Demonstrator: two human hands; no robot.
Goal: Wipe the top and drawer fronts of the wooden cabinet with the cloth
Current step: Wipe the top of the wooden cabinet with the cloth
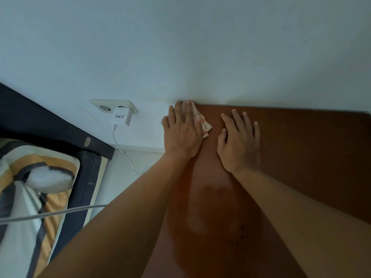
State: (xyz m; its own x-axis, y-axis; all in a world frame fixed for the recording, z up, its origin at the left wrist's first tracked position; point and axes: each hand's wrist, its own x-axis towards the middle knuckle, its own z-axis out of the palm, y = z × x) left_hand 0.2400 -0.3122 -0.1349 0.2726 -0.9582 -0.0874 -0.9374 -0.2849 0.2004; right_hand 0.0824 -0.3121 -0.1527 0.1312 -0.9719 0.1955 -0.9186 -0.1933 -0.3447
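The wooden cabinet's reddish-brown top (301, 149) fills the right half of the head view, butted against the white wall. My left hand (181, 131) lies flat on a folded white cloth with red stripes (204, 125), pressing it onto the top's far left corner by the wall. Most of the cloth is hidden under the palm. My right hand (239, 143) rests flat on the bare wood just right of the cloth, fingers spread, holding nothing. The drawer fronts are out of sight.
A wall socket (112, 106) with a white charger (120, 117) sits left of the cabinet, its cable trailing to the floor. A dark-framed bed with patterned bedding (40, 187) stands at the lower left. A white cord (50, 214) crosses in front.
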